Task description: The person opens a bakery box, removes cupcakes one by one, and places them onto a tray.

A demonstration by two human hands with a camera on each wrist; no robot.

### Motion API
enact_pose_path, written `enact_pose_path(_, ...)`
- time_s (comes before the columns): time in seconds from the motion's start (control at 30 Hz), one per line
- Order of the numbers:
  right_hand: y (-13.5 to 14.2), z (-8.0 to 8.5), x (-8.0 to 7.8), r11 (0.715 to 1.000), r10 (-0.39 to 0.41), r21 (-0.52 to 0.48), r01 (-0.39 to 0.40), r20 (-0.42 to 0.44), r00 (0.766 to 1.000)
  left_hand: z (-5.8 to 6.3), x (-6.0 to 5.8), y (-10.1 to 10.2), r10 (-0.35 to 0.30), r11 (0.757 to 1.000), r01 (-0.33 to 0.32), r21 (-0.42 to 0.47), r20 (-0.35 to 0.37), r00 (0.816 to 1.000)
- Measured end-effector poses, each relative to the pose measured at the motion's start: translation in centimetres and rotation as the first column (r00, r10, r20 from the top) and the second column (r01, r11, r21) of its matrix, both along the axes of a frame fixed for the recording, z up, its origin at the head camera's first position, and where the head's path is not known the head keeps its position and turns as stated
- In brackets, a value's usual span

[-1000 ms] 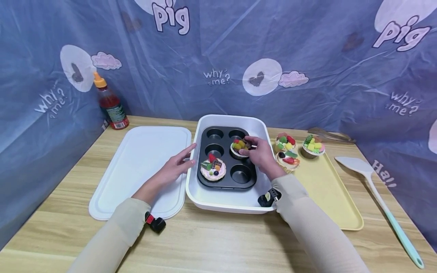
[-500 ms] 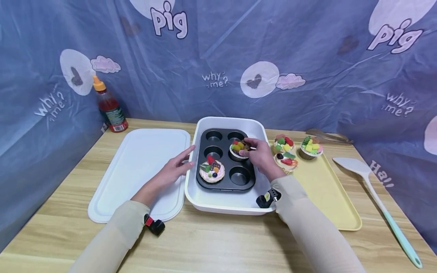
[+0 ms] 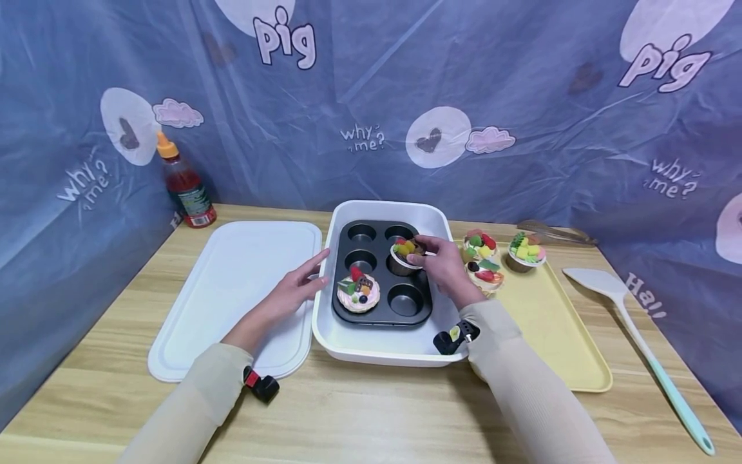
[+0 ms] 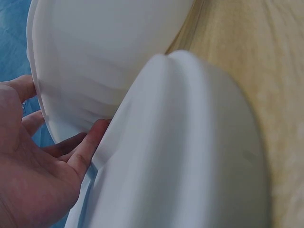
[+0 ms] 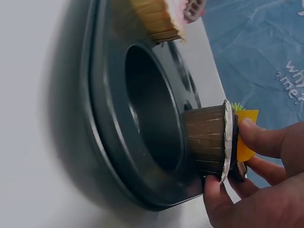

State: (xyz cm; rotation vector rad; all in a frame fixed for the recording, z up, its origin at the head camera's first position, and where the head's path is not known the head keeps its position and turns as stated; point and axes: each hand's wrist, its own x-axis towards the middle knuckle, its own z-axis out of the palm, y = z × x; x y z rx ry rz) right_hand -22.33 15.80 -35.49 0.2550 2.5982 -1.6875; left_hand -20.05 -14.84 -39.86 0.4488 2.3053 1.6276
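My right hand [image 3: 445, 265] pinches a cupcake [image 5: 209, 137] in a brown paper cup, fingers and thumb at its rim and fruit topping. In the right wrist view most of its brown side shows above the black muffin tin [image 3: 346, 309]; in the head view it is over the right middle hollow. A pink-cream cupcake [image 3: 358, 298] sits in the tin's near left hollow. The tin lies in a white rectangular tub [image 3: 377, 348]. My left hand [image 3: 292, 289] is at the tub's left wall, its fingers extended along the rim and holding nothing.
Left of the tub lies a white tray [image 3: 237, 283], with a sauce bottle [image 3: 188, 190] behind it. A yellow tray [image 3: 545, 322] at right bears several cupcakes [image 3: 526, 251]. Beyond it are brown tongs [image 3: 556, 232] and a white-and-mint spatula [image 3: 637, 332].
The right hand has raised the cupcake slightly from the tin, so more of its brown cup shows. The left hand stays at the tub wall. The head view has shifted a little.
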Motion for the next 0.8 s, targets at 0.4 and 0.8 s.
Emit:
enact_pose_path(0.4,1.0,0.3,0.8,0.995,0.021,-0.094,-0.023,-0.019,1.0,-0.2,0.0,0.1,-0.005,1.0,0.005,0.004,-0.005,1.0)
enact_pose_path(0.8,1.6,0.3,1.1,0.973,0.045,-0.224,-0.048,-0.018,0.999,-0.1,0.0,0.0,0.004,1.0,-0.004,-0.008,-0.021,1.0)
